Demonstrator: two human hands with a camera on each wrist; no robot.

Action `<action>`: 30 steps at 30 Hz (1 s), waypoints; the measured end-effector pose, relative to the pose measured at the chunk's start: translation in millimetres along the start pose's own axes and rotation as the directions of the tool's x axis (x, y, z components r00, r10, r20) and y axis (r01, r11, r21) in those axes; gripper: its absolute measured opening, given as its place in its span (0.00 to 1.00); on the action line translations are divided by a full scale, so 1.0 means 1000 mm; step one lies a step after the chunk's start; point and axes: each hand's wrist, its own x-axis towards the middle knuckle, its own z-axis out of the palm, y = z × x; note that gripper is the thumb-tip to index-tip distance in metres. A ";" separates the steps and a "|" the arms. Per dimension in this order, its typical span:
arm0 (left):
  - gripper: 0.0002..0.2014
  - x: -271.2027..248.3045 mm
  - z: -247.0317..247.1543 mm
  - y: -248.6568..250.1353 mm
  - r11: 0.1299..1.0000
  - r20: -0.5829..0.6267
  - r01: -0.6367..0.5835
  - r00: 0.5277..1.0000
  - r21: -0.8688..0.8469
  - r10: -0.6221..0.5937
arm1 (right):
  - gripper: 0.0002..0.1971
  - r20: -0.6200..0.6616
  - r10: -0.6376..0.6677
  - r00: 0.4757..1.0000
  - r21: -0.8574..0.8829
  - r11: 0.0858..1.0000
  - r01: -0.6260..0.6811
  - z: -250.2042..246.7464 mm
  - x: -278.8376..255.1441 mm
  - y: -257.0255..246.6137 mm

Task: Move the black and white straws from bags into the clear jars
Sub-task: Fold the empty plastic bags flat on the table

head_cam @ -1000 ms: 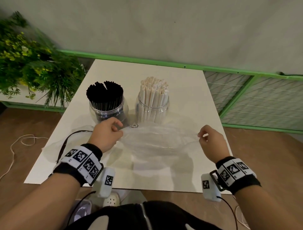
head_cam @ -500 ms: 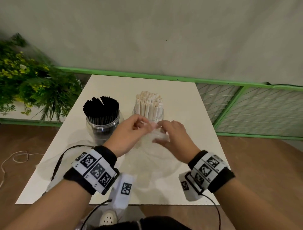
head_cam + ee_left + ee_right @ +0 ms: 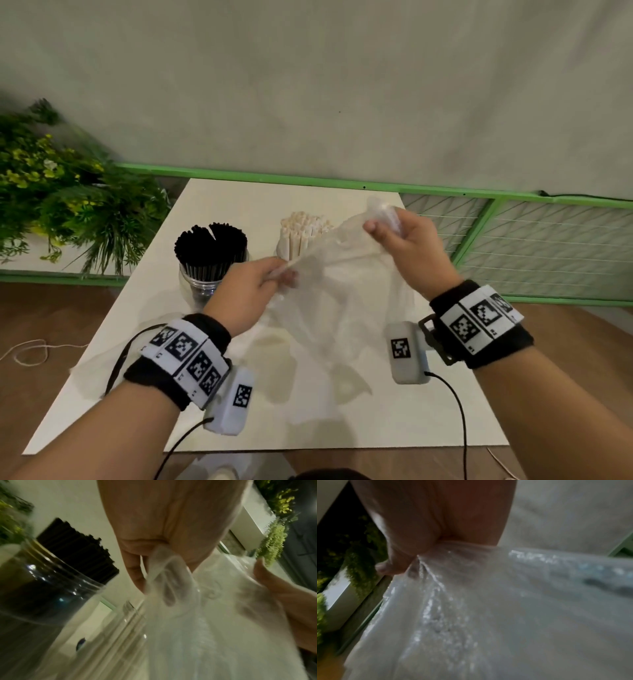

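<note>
Two clear jars stand at the middle of the white table (image 3: 342,425). The left jar (image 3: 202,286) holds black straws (image 3: 210,248); the right one holds white straws (image 3: 301,231), its glass hidden behind plastic. An empty clear plastic bag (image 3: 346,308) hangs above the table in front of the white straws. My left hand (image 3: 250,291) pinches its left edge, and my right hand (image 3: 407,246) grips its upper right corner, raised higher. In the left wrist view the bag (image 3: 197,622) hangs from my fingers (image 3: 137,580) beside the black straws (image 3: 77,550). The right wrist view is filled by the bag (image 3: 488,615).
A second clear bag (image 3: 99,373) lies flat at the table's left front, with a black cord (image 3: 120,359) across it. Green plants (image 3: 68,205) stand left of the table. A green-framed wire fence (image 3: 548,246) runs behind and to the right. A white cord (image 3: 30,353) lies on the wooden floor.
The bag lay stretched flat on the table a second ago. My hands brought its ends together, then lifted it; the right hand has moved up and right with its corner.
</note>
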 end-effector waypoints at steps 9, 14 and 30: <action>0.21 0.010 -0.049 -0.002 0.976 -0.132 0.105 0.983 -0.192 -0.131 | 0.37 -0.209 0.145 0.967 0.315 0.946 -0.073 -0.031 0.002 0.003; 0.06 0.019 -0.065 0.007 0.926 -0.323 0.052 0.929 -0.374 -0.183 | 0.34 -0.277 0.181 0.944 0.423 0.905 -0.050 -0.046 0.010 0.005; 0.16 0.043 -0.063 0.018 0.338 -0.127 0.027 0.896 -0.941 -0.425 | 0.17 0.213 0.501 0.839 0.189 0.821 -0.539 0.031 -0.065 0.122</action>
